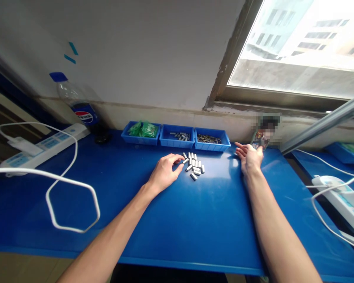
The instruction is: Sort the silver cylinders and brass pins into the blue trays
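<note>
Several short silvery metal cylinders (196,163) lie in a loose cluster on the blue tabletop (177,224). My left hand (166,171) rests at the left side of this cluster, thumb and forefinger apart, the fingertips close to the nearest cylinders. I cannot tell whether they touch one. Farther right, my right hand (250,159) is palm up with its fingers spread. Its thumb is near or against a small upright object (261,139) by the wall, partly blurred out, so its kind is unclear.
Along the wall stand three blue bins: one with green plastic bags (143,129), one with metal cylinders (180,136), one with thin metal rods or screws (209,139). A cola bottle (84,114), power strips (44,149) (342,196) and a white cable (73,230) flank the area.
</note>
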Demonstrator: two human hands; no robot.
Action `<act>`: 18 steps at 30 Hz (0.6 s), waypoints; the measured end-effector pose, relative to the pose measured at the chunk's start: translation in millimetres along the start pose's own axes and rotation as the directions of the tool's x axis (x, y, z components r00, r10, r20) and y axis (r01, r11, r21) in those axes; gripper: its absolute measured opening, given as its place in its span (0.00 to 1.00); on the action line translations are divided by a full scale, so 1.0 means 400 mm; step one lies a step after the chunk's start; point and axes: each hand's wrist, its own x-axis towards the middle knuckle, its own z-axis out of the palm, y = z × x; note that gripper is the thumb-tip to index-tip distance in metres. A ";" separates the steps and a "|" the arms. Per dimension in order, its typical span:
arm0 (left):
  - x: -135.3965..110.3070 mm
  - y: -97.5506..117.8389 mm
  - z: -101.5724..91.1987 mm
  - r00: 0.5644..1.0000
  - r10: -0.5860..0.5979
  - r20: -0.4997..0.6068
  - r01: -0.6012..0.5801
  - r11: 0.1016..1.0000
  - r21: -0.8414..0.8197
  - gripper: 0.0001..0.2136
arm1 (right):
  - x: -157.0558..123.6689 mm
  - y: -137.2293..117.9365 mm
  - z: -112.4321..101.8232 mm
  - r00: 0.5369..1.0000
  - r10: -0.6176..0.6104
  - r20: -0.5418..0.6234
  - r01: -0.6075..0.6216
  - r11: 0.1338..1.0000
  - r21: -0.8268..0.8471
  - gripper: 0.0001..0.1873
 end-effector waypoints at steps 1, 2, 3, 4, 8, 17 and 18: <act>0.000 0.000 0.000 1.000 -0.003 0.001 0.003 1.000 -0.002 0.10 | 0.004 -0.002 0.002 1.000 0.027 -0.008 -0.027 1.000 0.011 0.45; 0.001 -0.001 0.000 1.000 -0.006 0.001 0.006 1.000 -0.005 0.10 | 0.006 -0.004 0.005 0.999 0.049 -0.012 -0.048 0.999 0.015 0.45; 0.001 -0.002 0.000 1.000 -0.010 0.002 0.010 1.000 -0.006 0.10 | 0.007 -0.006 0.007 0.998 0.063 -0.008 -0.063 0.998 0.009 0.44; 0.002 -0.004 0.001 1.000 -0.011 0.002 0.011 1.000 -0.006 0.11 | 0.005 -0.008 0.008 0.998 0.067 0.005 -0.067 0.998 -0.004 0.44; 0.004 -0.006 0.003 1.000 -0.001 0.000 0.001 1.000 0.001 0.11 | -0.007 -0.009 0.009 0.997 -0.006 0.081 0.010 0.998 -0.055 0.53; 0.002 0.010 0.002 1.000 -0.001 0.016 0.000 1.000 0.025 0.10 | -0.003 -0.004 0.005 1.000 0.022 0.020 -0.022 1.000 0.005 0.53; 0.002 0.010 0.002 1.000 0.000 0.021 0.000 1.000 0.027 0.09 | -0.003 -0.005 0.005 0.999 0.022 0.027 -0.022 1.000 0.003 0.53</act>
